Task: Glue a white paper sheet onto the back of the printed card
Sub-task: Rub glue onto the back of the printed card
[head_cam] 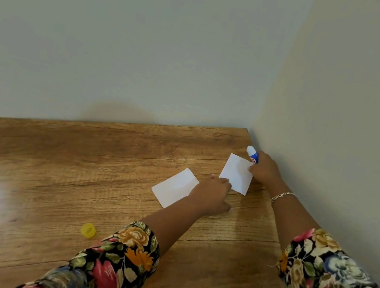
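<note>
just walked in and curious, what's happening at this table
At a wooden table, a person's right hand grips a blue glue stick while its fingers touch one edge of a white sheet. The left hand has fingertips on that sheet's near corner; pinching or pressing, unclear. A second white sheet lies flat to its left, partly hidden by the left hand. A yellow cap lies apart, nearer the person. Both pieces show white, so which is the printed card is unclear.

wooden table (80, 163) | grey wall (127, 32) behind | cream wall (355, 96) right
</note>
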Motion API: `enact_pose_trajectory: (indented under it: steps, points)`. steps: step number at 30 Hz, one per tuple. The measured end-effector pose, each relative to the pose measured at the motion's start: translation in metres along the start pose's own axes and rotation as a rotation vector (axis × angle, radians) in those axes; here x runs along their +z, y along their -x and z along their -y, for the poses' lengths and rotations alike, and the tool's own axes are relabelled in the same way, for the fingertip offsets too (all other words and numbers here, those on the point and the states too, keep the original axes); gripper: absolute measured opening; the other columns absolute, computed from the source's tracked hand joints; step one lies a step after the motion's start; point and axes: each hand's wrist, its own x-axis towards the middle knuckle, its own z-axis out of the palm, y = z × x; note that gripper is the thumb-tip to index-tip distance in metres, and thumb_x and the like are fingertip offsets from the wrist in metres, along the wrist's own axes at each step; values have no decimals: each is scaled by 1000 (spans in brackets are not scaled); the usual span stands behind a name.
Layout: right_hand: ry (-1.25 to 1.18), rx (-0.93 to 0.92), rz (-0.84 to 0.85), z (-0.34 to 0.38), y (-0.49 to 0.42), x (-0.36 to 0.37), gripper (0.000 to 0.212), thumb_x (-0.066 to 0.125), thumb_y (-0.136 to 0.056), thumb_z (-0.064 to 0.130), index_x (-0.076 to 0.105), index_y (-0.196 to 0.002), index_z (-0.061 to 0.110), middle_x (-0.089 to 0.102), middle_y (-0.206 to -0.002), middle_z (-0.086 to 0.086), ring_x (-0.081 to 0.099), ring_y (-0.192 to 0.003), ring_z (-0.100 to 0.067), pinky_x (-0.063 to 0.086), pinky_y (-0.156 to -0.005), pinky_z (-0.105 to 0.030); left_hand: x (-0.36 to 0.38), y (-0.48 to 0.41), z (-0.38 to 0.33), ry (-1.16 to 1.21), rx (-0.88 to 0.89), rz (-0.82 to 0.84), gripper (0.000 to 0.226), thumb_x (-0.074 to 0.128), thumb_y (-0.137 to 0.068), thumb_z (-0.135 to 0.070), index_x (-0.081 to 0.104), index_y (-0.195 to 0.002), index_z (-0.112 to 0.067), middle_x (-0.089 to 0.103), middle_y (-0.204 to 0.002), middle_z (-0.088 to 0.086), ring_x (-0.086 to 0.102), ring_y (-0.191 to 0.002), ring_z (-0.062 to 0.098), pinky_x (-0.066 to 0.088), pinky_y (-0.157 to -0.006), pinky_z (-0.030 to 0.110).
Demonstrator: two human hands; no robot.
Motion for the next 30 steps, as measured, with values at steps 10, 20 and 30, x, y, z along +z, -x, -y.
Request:
enact_pose_trajectory:
  steps: [10,20,30]
  points:
    - [97,-72,3,1,-14,4,38,56,-84,1,48,-122,-1,56,-123,-23,52,-112,-37,42,-98,-42,-1,1,0,-12,-8,23,56,54,-89,-38,41,-135,-10,41,-146,8,33,-136,30,29,-111,42]
    - [-35,-200,-202,18,17,-12,34,60,-84,4,50,-117,2,60,-116,-20,57,-104,-34,45,-90,-38,-9,11,-11,572,-159,-113,40,52,-92,-27,49,-129,-13,53,-135,9,53,-117,24,39,-89,27]
    - [-184,-491,-212,53,136,-1,16,64,-81,12,55,-94,14,55,-74,5,51,-66,-9,39,-59,-18,-40,79,-28,1741,-317,-371,39,42,-93,-45,62,-106,-15,67,-112,6,64,-104,20,55,-84,37]
